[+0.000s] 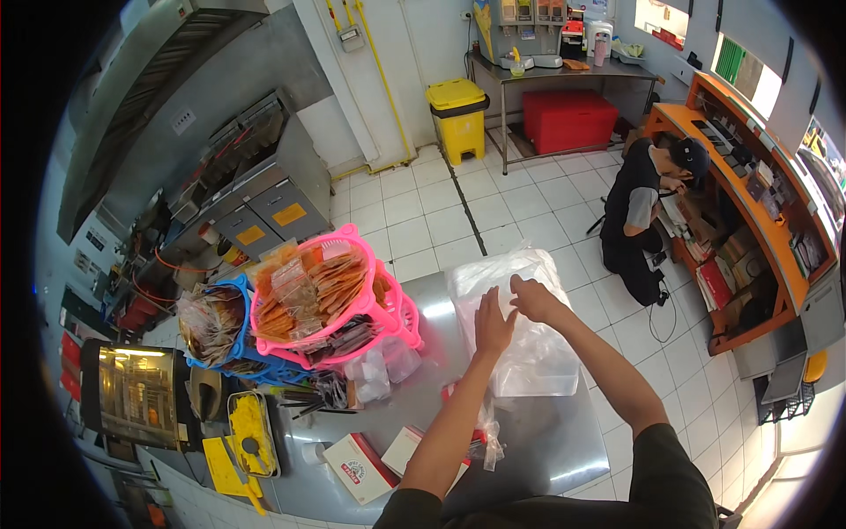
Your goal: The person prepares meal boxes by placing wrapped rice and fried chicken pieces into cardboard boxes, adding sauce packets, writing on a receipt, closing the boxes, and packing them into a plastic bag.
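Note:
A large stack of clear plastic bags (538,367) lies on the steel table (433,291) in front of me. Over its far half is my left hand (496,324), fingers extended and slightly apart, with no object visible in it. Close beside it, my right hand (534,301) has its fingers bent over the plastic. Whether it pinches a bag edge is too unclear to tell. Under my left forearm, partly hidden, are a knotted clear plastic strip (491,446) and something red.
Left of the stack stand pink baskets (396,304) and blue baskets (241,287) with packaged snacks. Nearer are printed cartons (359,466), a tray of yellow food (251,423) and a yellow cutting board (221,466) with a knife. A person (638,211) crouches by the orange counter (776,218).

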Tool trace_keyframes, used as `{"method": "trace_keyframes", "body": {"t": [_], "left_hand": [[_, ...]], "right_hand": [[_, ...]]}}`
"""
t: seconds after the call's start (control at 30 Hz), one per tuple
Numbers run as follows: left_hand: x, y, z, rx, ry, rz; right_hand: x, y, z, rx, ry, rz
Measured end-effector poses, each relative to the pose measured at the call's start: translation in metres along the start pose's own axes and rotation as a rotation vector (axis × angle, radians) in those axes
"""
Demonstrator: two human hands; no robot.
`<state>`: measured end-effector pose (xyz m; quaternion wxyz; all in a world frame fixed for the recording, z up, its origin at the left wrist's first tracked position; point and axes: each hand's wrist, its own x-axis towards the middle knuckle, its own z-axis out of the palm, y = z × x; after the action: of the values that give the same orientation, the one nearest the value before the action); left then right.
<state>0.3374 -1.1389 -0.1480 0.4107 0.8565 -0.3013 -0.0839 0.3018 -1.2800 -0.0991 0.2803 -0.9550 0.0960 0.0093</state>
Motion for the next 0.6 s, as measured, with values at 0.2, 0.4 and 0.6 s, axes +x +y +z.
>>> {"method": "trace_keyframes", "body": {"t": [0.2,0.4,0.6], "left_hand": [[0.009,-0.001,0.004,0.277,0.041,-0.135],[0.023,0.016,-0.001,0.084,0.250,0.018],[0.041,-0.014,-0.012,0.039,0.222,-0.245]], "right_hand": [[-0.005,-0.001,-0.019,-0.130,0.150,-0.169],[-0.011,-0.037,-0.052,0.088,0.183,-0.228],[-0.044,-0.087,-0.121,0.247,0.490,-0.264]]}}
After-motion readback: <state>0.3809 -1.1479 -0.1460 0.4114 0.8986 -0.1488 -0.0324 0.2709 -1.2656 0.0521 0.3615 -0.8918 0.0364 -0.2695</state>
